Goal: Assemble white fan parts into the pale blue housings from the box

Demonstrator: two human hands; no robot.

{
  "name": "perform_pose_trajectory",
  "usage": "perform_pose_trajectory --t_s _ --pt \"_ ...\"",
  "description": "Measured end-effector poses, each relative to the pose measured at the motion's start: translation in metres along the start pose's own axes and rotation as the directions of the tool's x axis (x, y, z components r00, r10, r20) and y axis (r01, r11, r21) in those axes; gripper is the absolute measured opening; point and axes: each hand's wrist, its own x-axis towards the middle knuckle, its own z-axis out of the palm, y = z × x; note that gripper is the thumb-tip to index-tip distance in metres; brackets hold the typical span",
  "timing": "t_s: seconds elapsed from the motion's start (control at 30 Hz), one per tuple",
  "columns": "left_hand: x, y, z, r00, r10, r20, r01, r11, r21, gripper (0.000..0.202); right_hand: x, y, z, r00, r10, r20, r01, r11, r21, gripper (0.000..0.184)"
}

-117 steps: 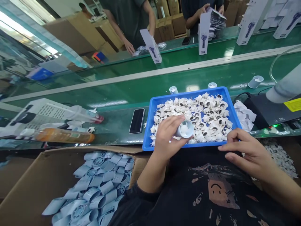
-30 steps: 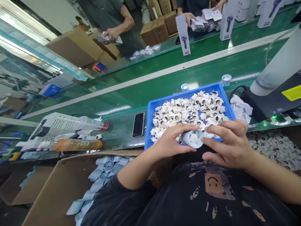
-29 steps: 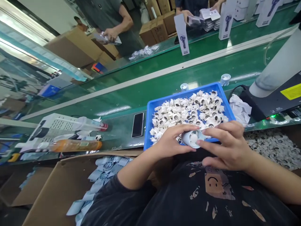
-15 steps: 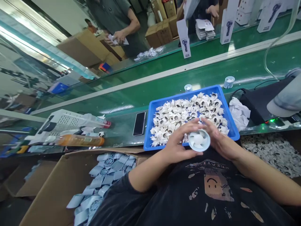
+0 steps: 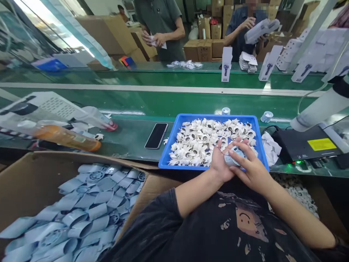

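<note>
Over the front edge of a blue tray (image 5: 211, 168), both my hands are around a light-blue round fan housing (image 5: 231, 160). My right hand (image 5: 252, 168) wraps its fingers over the top and side of the housing. My left hand (image 5: 220, 166) cups it from the left, palm up, with its fingers partly hidden behind the housing. What sits inside the housing is mostly covered by my fingers. White fan impellers (image 5: 195, 142) with dark round hubs fill the tray just beyond my hands.
A cardboard box (image 5: 20, 165) of light-blue housings (image 5: 89, 211) stands at left. Nearby are a phone (image 5: 156, 136), an orange bottle (image 5: 68, 137), crumpled paper (image 5: 271, 148) and a black device (image 5: 305, 143). Two housings (image 5: 267, 116) stand behind the tray. Two people work across the belt.
The view has levelled and swung left. My right hand has closed over the housing, which has turned so its open face with white blades no longer faces me.
</note>
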Motion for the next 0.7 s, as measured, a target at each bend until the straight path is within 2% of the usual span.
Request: perform_pose_trajectory --t_s 0.1,0.17,0.2,0.27,0.3,0.33,0.37,0.43,0.5,0.57,0.6,0.63,0.67,0.7 --pt "-0.002 -0.003 0.005 0.999 -0.025 0.039 0.027 0.999 -0.044 0.065 0.003 -0.002 -0.008 0.993 -0.114 -0.033 0.112 0.991 -0.071 0.051" --pt "-0.006 -0.001 0.006 0.999 -0.004 0.054 0.006 0.999 -0.05 0.065 0.003 -0.008 -0.016 0.981 -0.102 -0.167 0.107 0.994 0.022 0.059" --pt "-0.007 0.001 0.005 0.998 0.01 0.066 -0.007 0.999 -0.049 0.064 0.003 -0.011 -0.02 0.962 -0.056 -0.267 0.092 0.988 0.122 0.058" --pt "-0.011 0.002 0.004 0.993 0.041 0.113 -0.036 0.998 -0.044 0.062 0.003 -0.018 -0.024 0.882 0.115 -0.457 0.079 0.92 0.385 0.051" --pt "-0.013 0.003 0.004 0.988 0.061 0.143 -0.056 0.998 -0.037 0.062 0.003 -0.022 -0.025 0.836 0.228 -0.499 0.08 0.849 0.523 0.046" --pt "-0.016 0.004 0.003 0.982 0.083 0.169 -0.08 0.996 -0.026 0.061 0.003 -0.025 -0.027 0.799 0.343 -0.494 0.074 0.759 0.647 0.041" --pt "-0.018 0.005 0.002 0.976 0.109 0.19 -0.109 0.994 -0.011 0.059 0.002 -0.027 -0.028 0.778 0.446 -0.443 0.053 0.656 0.753 0.037" --pt "-0.021 0.008 -0.001 0.962 0.17 0.214 -0.179 0.983 0.024 0.056 0.0 -0.029 -0.031 0.763 0.596 -0.248 -0.047 0.435 0.899 0.032" --pt "-0.023 0.012 -0.008 0.951 0.215 0.222 -0.239 0.967 0.086 0.052 -0.003 -0.026 -0.032 0.739 0.672 -0.049 -0.149 0.234 0.961 0.031" --pt "-0.023 0.017 -0.017 0.936 0.253 0.243 -0.306 0.927 0.215 0.045 -0.004 -0.023 -0.028 0.715 0.69 0.113 -0.226 0.075 0.971 0.033" --pt "-0.023 0.019 -0.023 0.919 0.29 0.266 -0.367 0.876 0.312 0.04 -0.005 -0.021 -0.024 0.703 0.686 0.185 -0.263 0.01 0.965 0.035" --pt "-0.023 0.021 -0.028 0.889 0.341 0.305 -0.447 0.787 0.425 0.035 -0.006 -0.021 -0.018 0.692 0.678 0.246 -0.299 -0.041 0.953 0.037" --pt "-0.023 0.023 -0.032 0.843 0.396 0.365 -0.538 0.651 0.536 0.031 -0.006 -0.021 -0.011 0.683 0.667 0.297 -0.338 -0.072 0.938 0.039" --pt "-0.024 0.025 -0.036 0.782 0.437 0.443 -0.619 0.471 0.628 0.031 -0.006 -0.022 -0.003 0.682 0.652 0.331 -0.387 -0.062 0.92 0.041"
